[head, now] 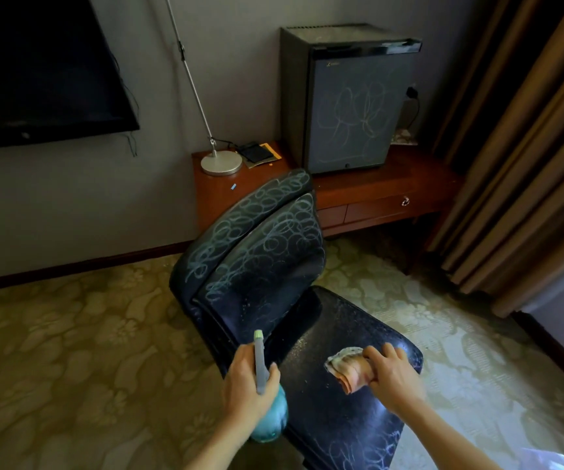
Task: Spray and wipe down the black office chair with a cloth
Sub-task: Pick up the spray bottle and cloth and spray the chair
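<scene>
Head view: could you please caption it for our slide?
Left hand holds a spray bottle while right hand presses a cloth on the scribbled black chair.

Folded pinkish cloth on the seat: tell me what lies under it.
The folded pinkish cloth lies on the black chair seat, pressed by the right hand. The seat surface beneath is hidden.

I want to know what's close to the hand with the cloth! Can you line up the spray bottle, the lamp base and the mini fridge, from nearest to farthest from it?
From the right hand:
1. Spray bottle, just left, held in the left hand.
2. Lamp base, far back on the desk's left end.
3. Mini fridge, farthest, on the desk by the wall.
</scene>
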The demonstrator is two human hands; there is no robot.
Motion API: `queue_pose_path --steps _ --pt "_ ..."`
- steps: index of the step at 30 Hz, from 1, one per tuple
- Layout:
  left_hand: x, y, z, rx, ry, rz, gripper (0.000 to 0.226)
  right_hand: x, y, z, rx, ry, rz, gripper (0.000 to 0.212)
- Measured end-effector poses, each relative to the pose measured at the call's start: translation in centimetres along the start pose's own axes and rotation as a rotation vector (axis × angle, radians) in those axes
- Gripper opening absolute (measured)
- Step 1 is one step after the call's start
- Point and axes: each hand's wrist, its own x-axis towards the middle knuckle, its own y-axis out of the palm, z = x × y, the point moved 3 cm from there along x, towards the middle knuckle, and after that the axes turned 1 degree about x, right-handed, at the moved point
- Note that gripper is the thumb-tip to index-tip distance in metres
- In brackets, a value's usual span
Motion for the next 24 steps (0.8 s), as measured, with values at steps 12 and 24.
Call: queue_pose_path --steps 12,24 --pt "3.5 -3.9 -4.0 0.096 -0.017 -0.011 0.017 1.3 -2.1 0.9 -0.017 -0.032 -0.039 0.044" --pt "2.9 3.8 -7.7 0.232 0.053 0.255 0.014 -2.4 -1.8 -3.9 0.055 0.102 -0.055 0.045"
